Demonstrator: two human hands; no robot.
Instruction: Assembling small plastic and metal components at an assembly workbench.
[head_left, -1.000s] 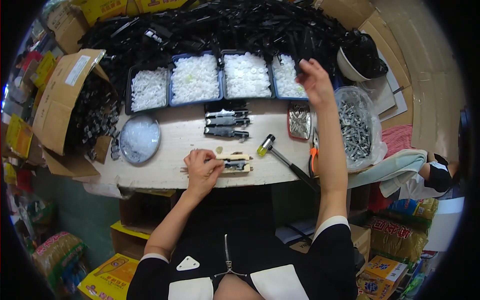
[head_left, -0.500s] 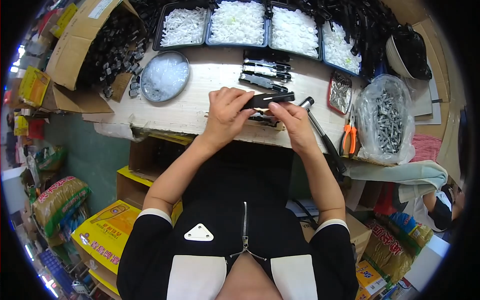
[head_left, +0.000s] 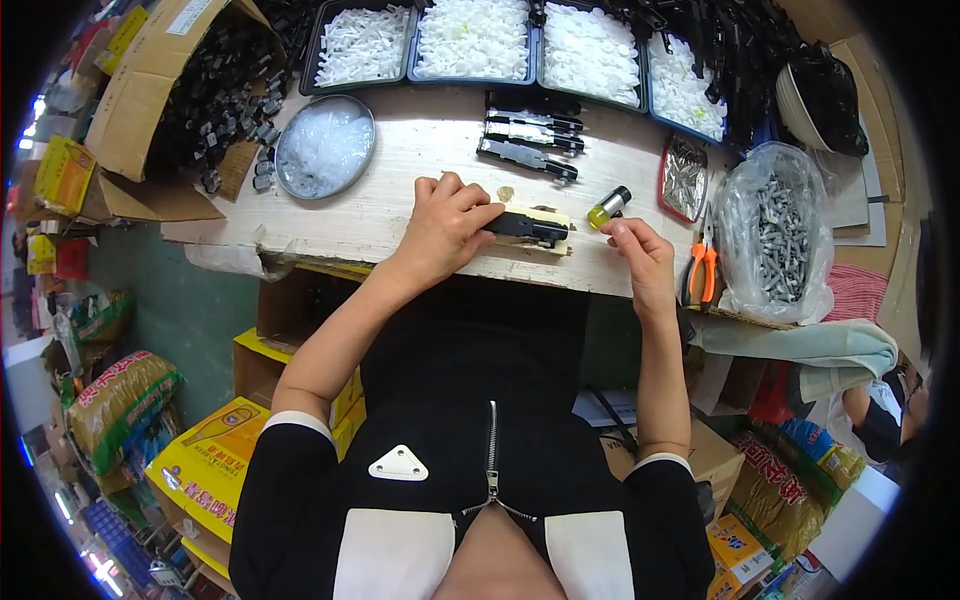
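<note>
My left hand (head_left: 450,225) presses on a long black part (head_left: 528,228), which lies on a pale wooden block (head_left: 547,215) near the table's front edge. To its right, my right hand (head_left: 643,262) is closed around a small mallet just below the head. The mallet (head_left: 610,206) has a silver middle, a black face and a yellow-green face; my hand hides most of its handle. Several similar black and silver parts (head_left: 528,158) lie in a row behind the block.
Trays of small white pieces (head_left: 475,45) line the back. A round dish (head_left: 325,148) and a carton of dark pieces (head_left: 130,110) stand left. At right are a red-rimmed tray of metal pins (head_left: 684,180), orange-handled pliers (head_left: 700,272) and a clear bag of grey pieces (head_left: 782,235).
The black part has come down from between both hands onto the wooden block. My right hand has let go of it, moved right and taken hold of the mallet.
</note>
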